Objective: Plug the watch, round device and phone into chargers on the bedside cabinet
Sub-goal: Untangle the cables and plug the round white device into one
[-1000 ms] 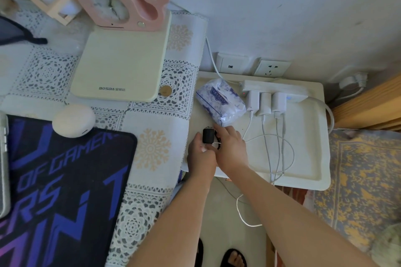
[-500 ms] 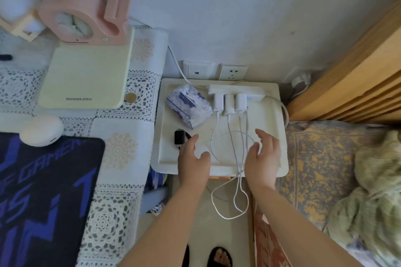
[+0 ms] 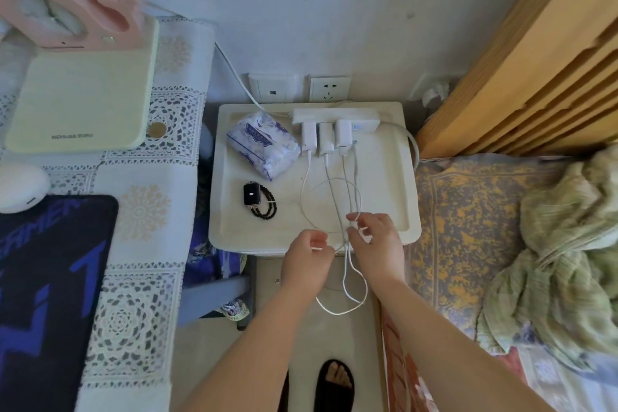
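A black watch (image 3: 252,195) with a beaded strap lies on the cream bedside cabinet (image 3: 391,184), left of the cables. Three white chargers (image 3: 326,137) sit in a white power strip (image 3: 334,114) at the cabinet's back. Their white cables (image 3: 337,207) run forward and loop over the front edge. My left hand (image 3: 307,256) pinches a white cable at the front edge. My right hand (image 3: 376,241) holds the cables just to the right of it. A white round device (image 3: 20,188) rests on the desk at far left. No phone shows.
A tissue pack (image 3: 264,144) lies at the cabinet's back left. Two wall sockets (image 3: 301,89) sit behind it. The lace-covered desk (image 3: 160,204) carries a cream box (image 3: 83,97), a pink clock (image 3: 67,7) and a dark mouse mat (image 3: 43,278). A bed (image 3: 468,231) with a wooden headboard lies right.
Both hands let go of the watch, which now lies on the cabinet. They moved right to the front edge and took hold of the white cables. The view shifted right.
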### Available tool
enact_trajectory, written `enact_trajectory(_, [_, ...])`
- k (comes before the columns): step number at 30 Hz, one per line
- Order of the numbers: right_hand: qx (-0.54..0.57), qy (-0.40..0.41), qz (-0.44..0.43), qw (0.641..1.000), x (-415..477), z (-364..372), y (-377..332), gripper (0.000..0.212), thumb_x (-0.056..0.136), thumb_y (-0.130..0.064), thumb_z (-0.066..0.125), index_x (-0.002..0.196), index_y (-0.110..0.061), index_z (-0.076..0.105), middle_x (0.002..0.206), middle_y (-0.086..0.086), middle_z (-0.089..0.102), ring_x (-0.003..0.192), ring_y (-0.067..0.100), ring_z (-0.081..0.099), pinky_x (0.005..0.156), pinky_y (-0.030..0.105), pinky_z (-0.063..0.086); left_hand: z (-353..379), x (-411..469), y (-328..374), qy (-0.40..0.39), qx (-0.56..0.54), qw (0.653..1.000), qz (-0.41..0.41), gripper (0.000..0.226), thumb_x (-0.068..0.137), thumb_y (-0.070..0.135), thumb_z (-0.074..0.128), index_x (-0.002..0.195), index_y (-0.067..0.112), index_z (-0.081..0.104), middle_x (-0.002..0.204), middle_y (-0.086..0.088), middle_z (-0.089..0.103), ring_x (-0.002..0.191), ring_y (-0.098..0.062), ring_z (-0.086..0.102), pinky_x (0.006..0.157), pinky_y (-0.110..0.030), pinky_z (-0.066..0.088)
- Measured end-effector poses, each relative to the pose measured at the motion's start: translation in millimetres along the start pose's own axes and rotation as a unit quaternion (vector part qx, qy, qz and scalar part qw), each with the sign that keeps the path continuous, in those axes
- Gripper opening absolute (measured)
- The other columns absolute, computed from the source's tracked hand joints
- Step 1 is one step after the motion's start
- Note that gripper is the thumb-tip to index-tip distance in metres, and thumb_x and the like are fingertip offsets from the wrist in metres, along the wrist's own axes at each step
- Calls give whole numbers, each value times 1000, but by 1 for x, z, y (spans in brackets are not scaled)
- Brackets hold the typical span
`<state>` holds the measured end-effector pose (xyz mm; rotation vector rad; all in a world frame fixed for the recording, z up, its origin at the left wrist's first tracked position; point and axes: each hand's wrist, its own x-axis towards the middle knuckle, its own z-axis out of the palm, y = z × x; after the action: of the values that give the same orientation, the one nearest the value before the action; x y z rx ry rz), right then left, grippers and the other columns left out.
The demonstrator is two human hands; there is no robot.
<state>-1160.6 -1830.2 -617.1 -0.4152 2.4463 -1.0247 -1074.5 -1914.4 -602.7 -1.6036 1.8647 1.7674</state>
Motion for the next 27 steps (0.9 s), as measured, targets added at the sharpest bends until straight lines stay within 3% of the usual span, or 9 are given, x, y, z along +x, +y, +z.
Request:
enact_trajectory(3, [-38,-9,35,999,2,8,-2,17,84,-25,66,100,-26,68,96,-3,47,92,18,56,67,27,42,2,0,-4,-6,-10,1000,-9,23,86,15,54,106,18,64,99,6,62,95,-12,57,81,-21,40])
enact_trajectory(6, [-85,0,47,995,3,16,-3,22,82,-30,66,102,-23,68,100,0,49,94,21,56,68,34,50,1,0,-10,-14,-25,1000,-8,21,86,12,55,104,17,65,100,4,63,99,-13,59,78,-18,40])
enact_trajectory(9, [-109,-2,41,993,4,22,-7,20,82,-28,66,100,-19,69,99,1,49,93,24,57,65,32,47,-4,-3,-16,-19,-29,999,-10,21,87,13,56,106,17,65,105,1,65,102,-13,60,86,-21,41])
enact_trajectory(11, [-79,5,55,995,4,22,-12,14,82,-25,66,93,-18,70,96,-1,47,90,24,58,64,30,43,-7,-4,-18,-20,-32,999,-15,22,88,15,56,107,18,65,108,2,65,103,-14,59,92,-25,44])
enact_trajectory(14, [-19,8,74,997,2,14,-24,13,83,-26,65,91,-19,71,92,-2,58,84,19,60,69,28,43,-10,-6,-16,-16,-23,999,-18,20,88,18,55,104,22,66,97,10,61,101,-13,58,94,-30,46])
enact_trajectory(18, [85,-12,95,992,-1,-3,-42,15,83,-29,67,93,-20,73,80,-10,67,81,11,64,74,26,49,-8,-12,-5,-18,-50,999,11,25,91,19,55,113,15,66,100,8,64,97,-8,57,81,-17,39])
enact_trajectory(22, [175,-23,123,977,7,-16,-57,12,80,-27,72,90,-19,74,74,-7,69,79,13,66,77,29,53,-7,-20,4,-40,-43,997,47,30,93,23,53,122,20,63,109,9,63,105,-6,56,86,-16,37])
enact_trajectory(25, [236,-48,141,960,14,-25,-68,10,81,-22,72,89,-16,72,72,-4,68,71,10,64,74,22,51,-9,-25,6,-49,-65,995,58,21,91,25,58,108,21,69,96,12,68,100,-6,62,81,-12,42])
enact_trajectory(27, [257,-80,157,950,15,-30,-72,11,83,-19,69,92,-14,72,74,-4,67,72,10,63,70,19,47,-13,-28,6,-57,-87,993,60,13,90,21,60,96,24,71,87,14,70,92,-5,65,88,-17,46])
